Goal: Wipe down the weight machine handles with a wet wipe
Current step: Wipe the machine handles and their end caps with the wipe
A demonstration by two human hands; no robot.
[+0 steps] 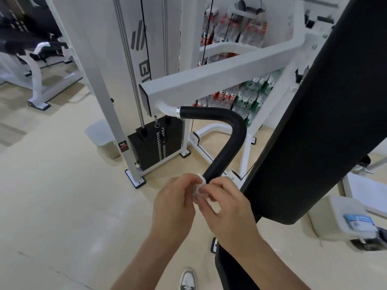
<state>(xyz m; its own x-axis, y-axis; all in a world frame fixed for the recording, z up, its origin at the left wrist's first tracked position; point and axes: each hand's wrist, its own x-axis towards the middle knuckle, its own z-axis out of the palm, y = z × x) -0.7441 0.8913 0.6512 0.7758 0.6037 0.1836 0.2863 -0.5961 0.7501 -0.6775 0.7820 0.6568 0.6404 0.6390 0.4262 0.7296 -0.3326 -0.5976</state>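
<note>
Our left hand [173, 204] and right hand [226, 208] both pinch the wipe [200, 189], fingers curled on it. It's a small, crumpled white wad, right at the lower end of the handle [230, 139] — black, padded, bent — below the white frame [209, 80].

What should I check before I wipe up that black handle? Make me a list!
1. The wet wipe is held: ok, left hand and right hand both pinch it.
2. Wipe at the lower end of the black handle: ok.
3. Wipe wrapped round the handle: cannot tell, the hands hide it.
4. Handle bare up to its bend: ok.
5. Wipe wet enough: cannot tell.
</note>
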